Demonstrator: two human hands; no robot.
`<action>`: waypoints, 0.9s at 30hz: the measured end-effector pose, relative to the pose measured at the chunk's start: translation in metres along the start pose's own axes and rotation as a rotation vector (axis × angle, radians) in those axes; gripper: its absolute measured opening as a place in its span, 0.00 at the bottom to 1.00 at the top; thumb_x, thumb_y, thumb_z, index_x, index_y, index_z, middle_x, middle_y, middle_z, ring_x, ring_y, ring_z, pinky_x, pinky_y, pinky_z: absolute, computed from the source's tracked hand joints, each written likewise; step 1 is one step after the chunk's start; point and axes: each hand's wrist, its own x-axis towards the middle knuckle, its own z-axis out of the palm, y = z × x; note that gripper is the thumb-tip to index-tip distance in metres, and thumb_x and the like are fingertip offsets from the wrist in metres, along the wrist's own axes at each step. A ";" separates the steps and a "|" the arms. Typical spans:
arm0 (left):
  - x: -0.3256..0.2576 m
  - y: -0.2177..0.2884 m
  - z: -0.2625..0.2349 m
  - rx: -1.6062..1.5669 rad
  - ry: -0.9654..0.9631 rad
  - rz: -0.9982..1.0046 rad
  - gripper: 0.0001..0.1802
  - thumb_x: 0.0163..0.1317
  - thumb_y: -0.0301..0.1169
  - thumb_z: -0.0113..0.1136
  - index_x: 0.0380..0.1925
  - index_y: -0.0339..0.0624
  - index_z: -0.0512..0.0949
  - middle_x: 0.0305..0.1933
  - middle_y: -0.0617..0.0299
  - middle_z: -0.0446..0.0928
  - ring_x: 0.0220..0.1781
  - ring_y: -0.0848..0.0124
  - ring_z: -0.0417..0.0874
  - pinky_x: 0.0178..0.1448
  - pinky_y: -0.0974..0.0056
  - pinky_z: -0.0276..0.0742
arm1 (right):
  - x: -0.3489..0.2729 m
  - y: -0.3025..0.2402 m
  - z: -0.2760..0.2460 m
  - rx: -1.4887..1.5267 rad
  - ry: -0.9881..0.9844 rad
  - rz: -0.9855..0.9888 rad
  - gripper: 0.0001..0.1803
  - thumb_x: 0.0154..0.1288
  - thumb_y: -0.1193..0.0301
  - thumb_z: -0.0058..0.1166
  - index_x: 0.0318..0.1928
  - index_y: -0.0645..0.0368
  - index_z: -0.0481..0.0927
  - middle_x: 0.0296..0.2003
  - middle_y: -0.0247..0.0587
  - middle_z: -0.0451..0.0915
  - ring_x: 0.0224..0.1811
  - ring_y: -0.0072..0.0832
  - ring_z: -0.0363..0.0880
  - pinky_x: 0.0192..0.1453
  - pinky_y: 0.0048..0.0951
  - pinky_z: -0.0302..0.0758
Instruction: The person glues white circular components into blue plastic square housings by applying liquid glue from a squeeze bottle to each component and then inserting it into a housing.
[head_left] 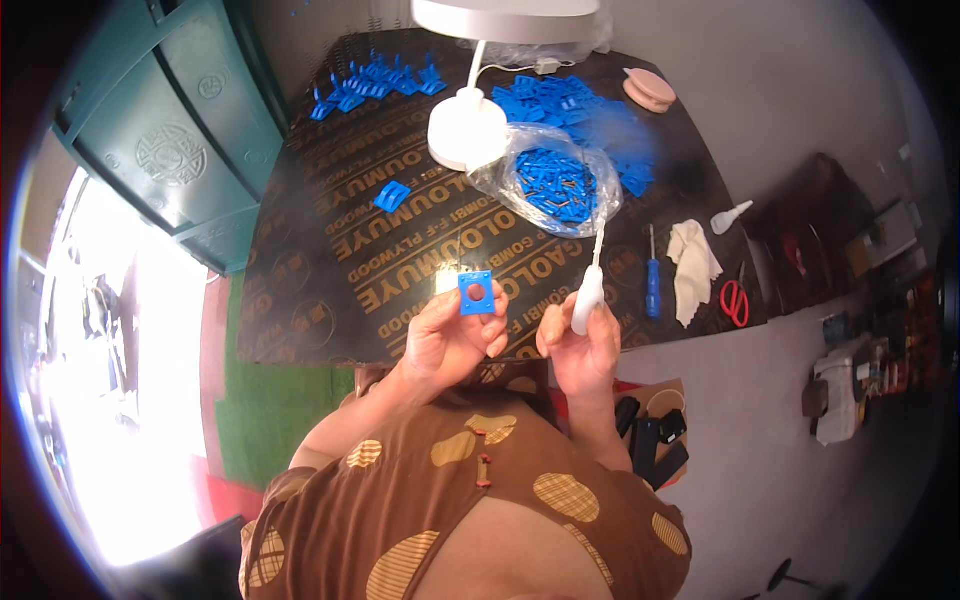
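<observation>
From here I see a blue plate [476,308], round-holed; at its three o'clock, a white tool [589,297] points toward twelve

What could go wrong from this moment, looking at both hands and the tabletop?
The small blue plate might slip from the left hand, since fingertips hold it. The white-handled tool in the right hand points toward the clear bag and could snag it. The red-handled scissors, near the table's edge, could be knocked off.

Left of the hands [440,342], the worktop [325,255] lies open; lamp [464,132] and bag [508,190] block ahead, a screwdriver [653,288] rightward.
</observation>
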 end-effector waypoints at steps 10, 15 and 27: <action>-0.004 0.003 0.003 -0.075 0.020 0.016 0.14 0.66 0.42 0.52 0.41 0.44 0.74 0.41 0.54 0.70 0.31 0.68 0.67 0.33 0.64 0.67 | 0.016 -0.033 0.004 -0.273 0.310 -0.132 0.17 0.70 0.67 0.47 0.54 0.64 0.67 0.34 0.34 0.69 0.30 0.19 0.64 0.32 0.23 0.65; -0.014 0.012 -0.003 -0.043 0.034 0.038 0.21 0.62 0.44 0.56 0.46 0.39 0.71 0.42 0.55 0.71 0.33 0.67 0.68 0.36 0.63 0.66 | 0.035 -0.067 -0.013 -0.555 0.401 -0.158 0.12 0.67 0.76 0.47 0.49 0.66 0.69 0.42 0.49 0.79 0.41 0.32 0.82 0.46 0.29 0.80; -0.029 0.043 0.002 0.066 0.055 0.265 0.22 0.67 0.43 0.49 0.49 0.35 0.68 0.38 0.57 0.68 0.32 0.70 0.68 0.33 0.66 0.68 | 0.127 -0.121 -0.143 -1.697 0.554 -0.134 0.14 0.51 0.70 0.61 0.37 0.65 0.78 0.31 0.50 0.82 0.36 0.40 0.83 0.42 0.36 0.76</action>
